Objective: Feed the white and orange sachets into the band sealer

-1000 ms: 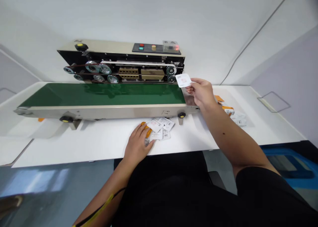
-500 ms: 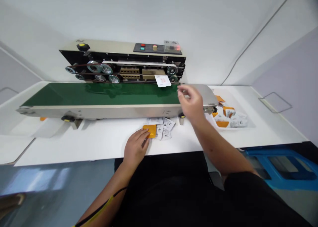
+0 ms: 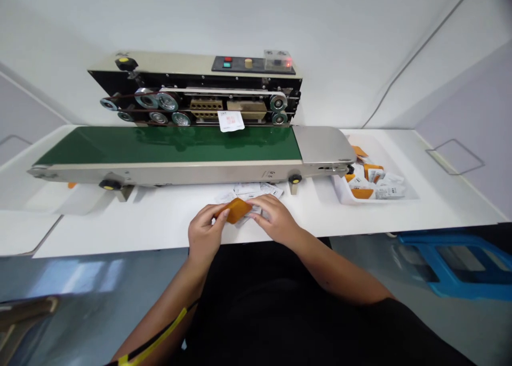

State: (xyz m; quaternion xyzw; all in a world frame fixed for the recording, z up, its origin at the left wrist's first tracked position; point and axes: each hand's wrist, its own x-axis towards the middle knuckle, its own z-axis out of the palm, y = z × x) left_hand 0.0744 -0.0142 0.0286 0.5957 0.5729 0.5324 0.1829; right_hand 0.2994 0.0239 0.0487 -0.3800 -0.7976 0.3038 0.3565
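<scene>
An orange packet (image 3: pixel 239 210) is raised over the near table edge, pinched between the thumb and fingers of my left hand (image 3: pixel 205 231). My right hand (image 3: pixel 277 220) is closed at the packet's right corner, thumb and fingertips against it. Below and behind lie several white printed packets (image 3: pixel 272 190), partly covered by my hands. Farther back, a white packet (image 3: pixel 231 121) with a pinkish print hangs from the belts of a band sealing machine (image 3: pixel 208 83), above its green conveyor belt (image 3: pixel 176 150).
On the right, a white bin (image 3: pixel 344 192) holds several orange and white packets. Another pale bin (image 3: pixel 80 206) sits under the conveyor's left end. A metal plate (image 3: pixel 324 144) extends the conveyor rightward. Blue plastic stool (image 3: pixel 444 286) stands on the floor at right.
My right hand has come down from the conveyor's right end to the orange packet. My left hand has lifted that packet off the pile. The white packet in the sealing machine has travelled left.
</scene>
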